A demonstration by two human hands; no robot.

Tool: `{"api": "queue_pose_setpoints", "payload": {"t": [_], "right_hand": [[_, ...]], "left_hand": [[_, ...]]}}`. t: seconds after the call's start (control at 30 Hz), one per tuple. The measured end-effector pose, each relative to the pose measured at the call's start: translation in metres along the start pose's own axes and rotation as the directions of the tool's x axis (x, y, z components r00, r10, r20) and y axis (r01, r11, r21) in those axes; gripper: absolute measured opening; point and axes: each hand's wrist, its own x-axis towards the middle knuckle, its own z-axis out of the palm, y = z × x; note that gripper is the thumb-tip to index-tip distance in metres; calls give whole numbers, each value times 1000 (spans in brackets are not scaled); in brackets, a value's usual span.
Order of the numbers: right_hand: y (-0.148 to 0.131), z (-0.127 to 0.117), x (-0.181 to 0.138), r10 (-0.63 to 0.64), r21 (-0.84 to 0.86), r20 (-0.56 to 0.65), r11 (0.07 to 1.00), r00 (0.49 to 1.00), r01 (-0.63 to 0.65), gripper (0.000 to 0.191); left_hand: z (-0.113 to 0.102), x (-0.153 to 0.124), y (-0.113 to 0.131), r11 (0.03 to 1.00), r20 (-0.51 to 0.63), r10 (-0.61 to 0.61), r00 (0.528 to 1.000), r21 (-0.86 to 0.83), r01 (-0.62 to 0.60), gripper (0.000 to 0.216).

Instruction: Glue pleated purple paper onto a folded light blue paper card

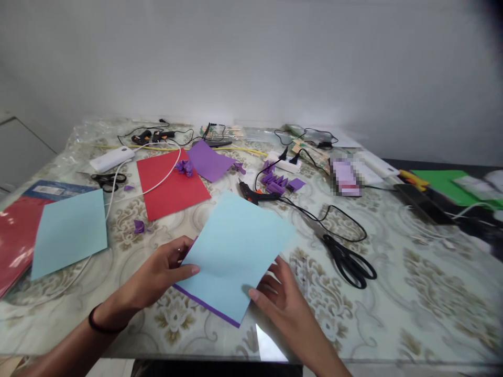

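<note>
- The light blue sheet (pixel 231 251), with a purple sheet (pixel 214 308) beneath it, is between both hands near the front of the tabletop (pixel 393 324); clock directions run from its middle, with 12 o'clock toward the wall.
- Its lowest corner points toward 6 o'clock, where a strip of patterned tabletop shows before the front edge.
- A broad stretch of patterned surface shows at 4 o'clock.
- Room is tighter beyond the upper short edge: the glue gun (pixel 249 193) lies just beside it, between 12 and 1; whether they touch cannot be told.
- Black scissors (pixel 338 250) lie near at 3 o'clock, a red sheet (pixel 173 196) near at 11, another light blue sheet (pixel 70 233) well apart at 9.
- The held sheet's long axis runs from 7 to 1 o'clock; purple shows along its lower short edge.
- The left hand (pixel 161 272) pinches the left long edge, thumb on top.
- The right hand (pixel 286 298) curves around the right long edge, thumb over the face, fingers partly hidden; whether it grips cannot be told.
</note>
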Motion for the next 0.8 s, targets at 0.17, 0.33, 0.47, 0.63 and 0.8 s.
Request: {"api": "queue_pose_setpoints", "payload": {"t": [0.17, 0.33, 0.47, 0.63, 0.8], "right_hand": [[-20, 3, 19, 100, -12, 231, 995, 968, -100, 39], [-31, -2, 42, 74, -50, 292, 997, 954, -62, 42], [-32, -8, 64, 21, -140, 342, 990, 940, 29, 43], [-27, -10, 83, -84, -361, 318, 910, 944, 203, 43], [-39, -8, 93, -341, -386, 228, 828, 912, 406, 28]], "left_hand": [[1, 1, -7, 992, -105, -9, 994, -129, -4, 32], [-4, 6, -8, 993, -62, -10, 998, -122, 3, 38], [-12, 16, -10, 998, -114, 37, 993, 54, -31, 54], [-28, 37, -14, 930, -250, 214, 944, 347, -120, 47], [-36, 49, 5, 910, -241, 301, 923, 363, -202, 28]]}}
